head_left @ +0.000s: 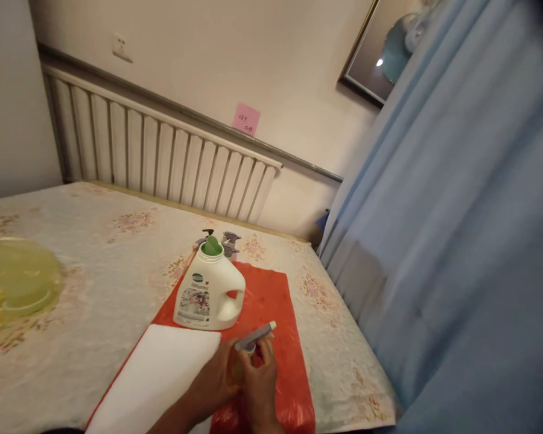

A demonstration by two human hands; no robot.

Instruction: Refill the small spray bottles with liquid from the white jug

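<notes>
Both hands, left hand [215, 383] and right hand [259, 386], close together on a grey spray nozzle [254, 337], at five o'clock from the detergent jug [208, 292].

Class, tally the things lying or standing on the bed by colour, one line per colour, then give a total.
White: 2, the jug and the folded cloth
Red: 1, the sheet
Yellow: 1, the plastic bag
Grey: 2, the spray heads
Total: 6

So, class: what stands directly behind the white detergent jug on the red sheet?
Behind the white detergent jug, pump and spray heads of a few bottles show above it. Their bodies are hidden by the jug.
</notes>
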